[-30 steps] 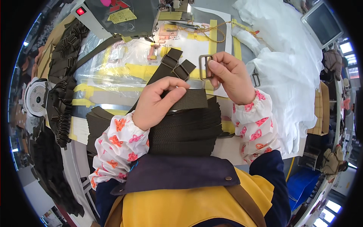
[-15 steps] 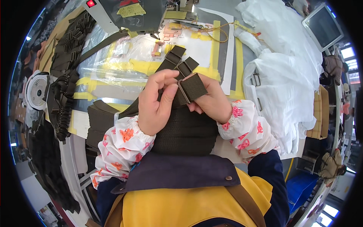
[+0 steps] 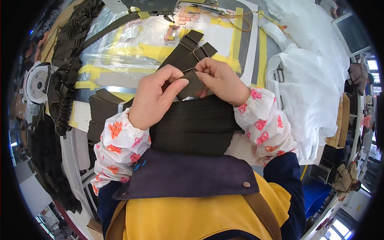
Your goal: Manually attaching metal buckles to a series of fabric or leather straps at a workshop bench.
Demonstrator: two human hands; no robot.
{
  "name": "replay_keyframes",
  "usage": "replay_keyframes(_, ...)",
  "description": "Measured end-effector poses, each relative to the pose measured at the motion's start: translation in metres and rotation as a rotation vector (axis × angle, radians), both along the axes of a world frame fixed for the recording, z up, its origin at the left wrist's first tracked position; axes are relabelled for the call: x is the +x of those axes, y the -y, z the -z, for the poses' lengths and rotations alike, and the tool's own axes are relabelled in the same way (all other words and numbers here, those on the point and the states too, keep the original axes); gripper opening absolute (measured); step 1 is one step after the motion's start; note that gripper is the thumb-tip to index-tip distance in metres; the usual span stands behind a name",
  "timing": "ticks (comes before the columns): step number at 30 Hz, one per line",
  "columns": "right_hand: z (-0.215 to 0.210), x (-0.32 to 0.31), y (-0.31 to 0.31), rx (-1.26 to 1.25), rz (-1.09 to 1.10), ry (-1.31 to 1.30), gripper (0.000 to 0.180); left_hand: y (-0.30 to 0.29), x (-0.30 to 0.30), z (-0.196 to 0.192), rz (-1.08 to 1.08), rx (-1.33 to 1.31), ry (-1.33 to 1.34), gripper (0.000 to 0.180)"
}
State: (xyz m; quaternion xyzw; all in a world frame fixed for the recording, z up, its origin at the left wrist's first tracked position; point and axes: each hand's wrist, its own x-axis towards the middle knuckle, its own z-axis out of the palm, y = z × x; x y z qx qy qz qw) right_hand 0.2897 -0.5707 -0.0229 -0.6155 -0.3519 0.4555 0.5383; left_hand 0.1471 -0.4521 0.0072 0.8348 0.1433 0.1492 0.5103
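Observation:
Between both hands is a dark olive webbing strap (image 3: 189, 85) with a metal slide buckle (image 3: 189, 71) at its upper edge. My left hand (image 3: 157, 94) pinches the strap's left side, thumb across the webbing near the buckle. My right hand (image 3: 220, 81) pinches its right side, fingertips at the buckle's right end. Just beyond them, two more strap ends with buckles (image 3: 191, 40) lie on the table, one overlapping the other. Under my wrists rests a thick stack of dark webbing (image 3: 192, 126), next to my apron.
Bundled straps with buckles (image 3: 74, 48) hang along the left, near a white fan (image 3: 38, 83). White fabric (image 3: 308, 92) is heaped at right, with loose buckles (image 3: 279, 75) on it. Scissors (image 3: 208, 9) and yellow cord lie at the back, beside part of a machine (image 3: 150, 6).
My right hand has turned over and moved up to the buckle; the webbing end that stood up now lies downward. My left hand has shifted slightly left. The whole view has tilted nearer.

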Motion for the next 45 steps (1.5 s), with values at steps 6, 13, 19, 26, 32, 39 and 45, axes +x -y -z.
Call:
replay_keyframes(6,0.003,-0.011,0.002,-0.004,0.002,-0.035,0.013,-0.004,0.001,0.005,-0.033,0.14,-0.102,0.011)
replay_keyframes(13,-0.011,-0.003,0.012,0.071,-0.022,-0.035,0.019,0.002,0.006,0.009,0.008,-0.028,0.013,0.022)
replay_keyframes(19,-0.023,0.018,0.021,0.148,0.041,0.116,0.02,-0.015,0.023,0.007,0.256,-0.2,-0.135,0.022)
replay_keyframes(26,-0.044,0.08,0.095,-0.199,0.396,1.257,0.014,-0.038,0.058,0.037,-0.177,0.269,0.109,0.018)
replay_keyframes(32,0.003,0.096,0.127,-0.868,0.363,1.461,0.019,0.011,0.043,0.013,0.307,0.475,0.016,0.015)
replay_keyframes(39,0.007,0.11,0.131,-0.559,0.51,1.205,0.02,0.011,0.066,0.025,0.575,0.166,-0.34,0.018)
replay_keyframes(45,-0.045,0.066,0.118,-0.105,0.628,1.363,0.011,0.021,0.046,0.011,0.246,0.509,0.156,0.013)
